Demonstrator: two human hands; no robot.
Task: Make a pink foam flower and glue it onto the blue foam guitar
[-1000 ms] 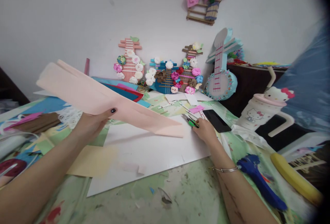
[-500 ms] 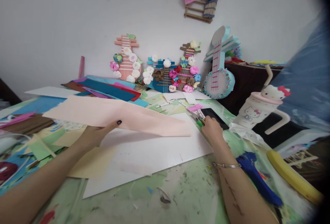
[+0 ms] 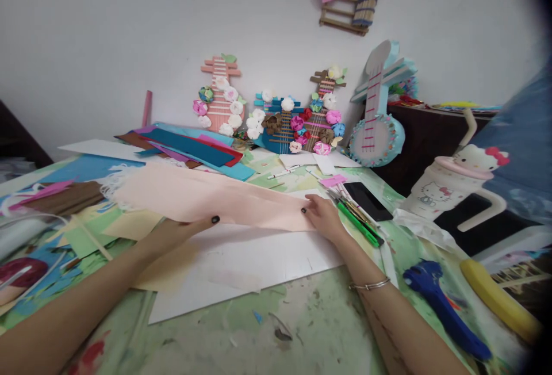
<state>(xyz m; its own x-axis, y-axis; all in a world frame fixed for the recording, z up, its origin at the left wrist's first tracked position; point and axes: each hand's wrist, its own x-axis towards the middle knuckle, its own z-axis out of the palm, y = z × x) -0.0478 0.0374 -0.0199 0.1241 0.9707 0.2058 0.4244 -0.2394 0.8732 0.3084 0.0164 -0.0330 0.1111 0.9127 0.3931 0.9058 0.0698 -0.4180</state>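
Observation:
A long strip of pale pink paper (image 3: 190, 191) is held up between both hands, over a white board (image 3: 276, 260) on the table. My left hand (image 3: 181, 234) grips its lower edge near the middle, thumb in front and the other fingers hidden behind the sheet. At the strip's right end, my right hand (image 3: 323, 217) pinches it, closed on the paper. Just right of that hand lie a green craft knife (image 3: 356, 222) and several slim pens or brushes. A black phone (image 3: 368, 201) rests beyond them.
A blue glue gun (image 3: 444, 306), a banana (image 3: 495, 297) and a white tumbler (image 3: 444, 188) stand or lie at the right. Coloured paper sheets (image 3: 190, 145) are stacked behind. Several flower-covered paper instruments (image 3: 282, 127) lean on the wall. Paper scraps (image 3: 90, 237) cover the left side.
My right hand has moved left from the pens and phone to the strip's right end and taken hold of it. My left hand still holds the strip. The view has shifted slightly.

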